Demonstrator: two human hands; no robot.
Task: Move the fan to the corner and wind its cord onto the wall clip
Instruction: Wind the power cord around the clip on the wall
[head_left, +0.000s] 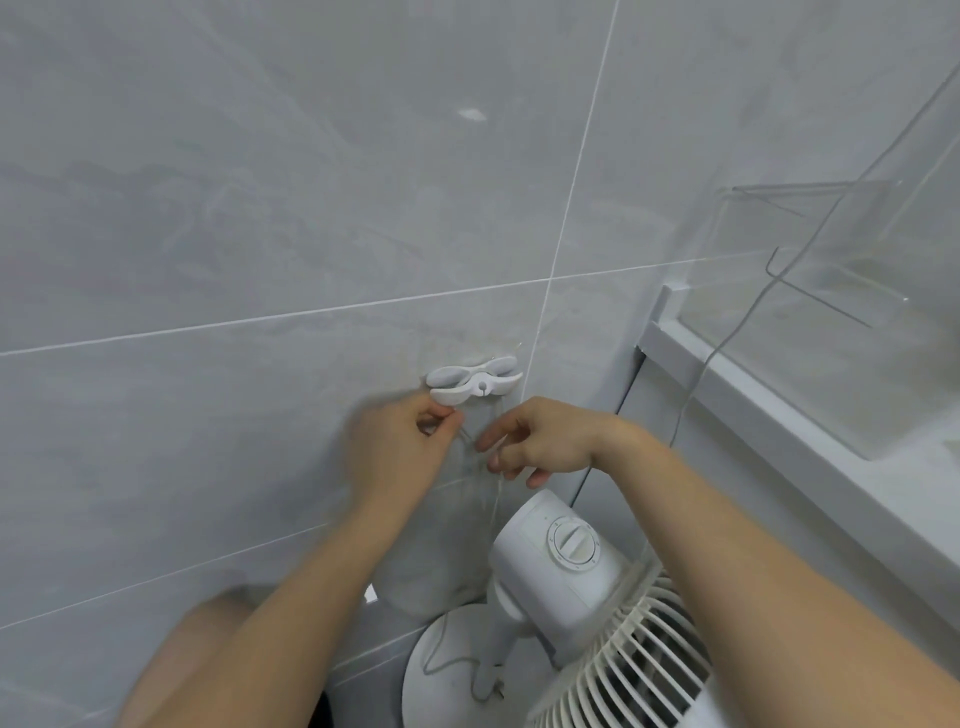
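Both hands are up at the grey tiled wall (260, 208), just under the white wall clip (474, 382). Starting on the left: the left hand (402, 449) has thumb and forefinger pinched together right below the clip's left wing, and it looks like they've got the thin white cord (497, 499) nipped between them, though it's blurry so hard to be totally sure. The other fingers are curled in.

Next over, the right hand (545, 441) is just beside it, fingers loosely bent and partly open, with the cord running past the fingertips and dropping down from there. Can't tell if it's actually gripping it or just guiding it.

Below the hands sits the white fan (566, 566), tucked close to the wall with its speed dial facing up, round base on the floor and the grille off to the lower right. A loose bit of cord lies on the base.

Far right there's a white ledge (779, 415) with a clear plastic piece (857, 249) above it
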